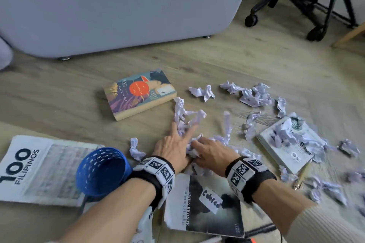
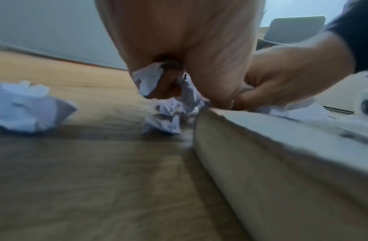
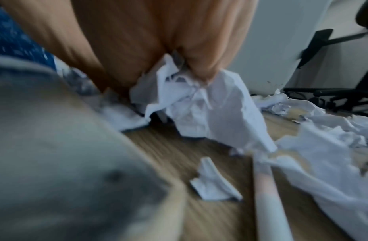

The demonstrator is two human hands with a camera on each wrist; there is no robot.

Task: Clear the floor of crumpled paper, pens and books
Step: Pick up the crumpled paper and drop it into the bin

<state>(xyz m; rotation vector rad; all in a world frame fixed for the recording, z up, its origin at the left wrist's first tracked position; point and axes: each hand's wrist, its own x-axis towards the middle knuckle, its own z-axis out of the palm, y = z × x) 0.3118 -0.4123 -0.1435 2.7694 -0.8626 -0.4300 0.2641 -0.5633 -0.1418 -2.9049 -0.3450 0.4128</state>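
Crumpled white paper (image 1: 254, 94) lies scattered over the wooden floor, thickest at centre and right. My left hand (image 1: 183, 140) rests on a heap of it, two fingers stretched forward, the others curled round a wad (image 2: 148, 81). Touching it, my right hand (image 1: 199, 148) grips crumpled paper (image 3: 199, 101) against its palm. Several books lie around: a colourful one (image 1: 138, 94) further away, "100 Filipinos" (image 1: 29, 169) at left, a dark-covered one (image 1: 205, 203) under my wrists, and a white one (image 1: 286, 150) half covered by paper. A pen (image 1: 301, 176) lies beside the white book.
A blue perforated cup (image 1: 102, 169) lies on its side by my left forearm. A grey sofa (image 1: 118, 6) blocks the far side. A black office chair base (image 1: 296, 2) on castors stands at the far right. Bare floor shows at far left.
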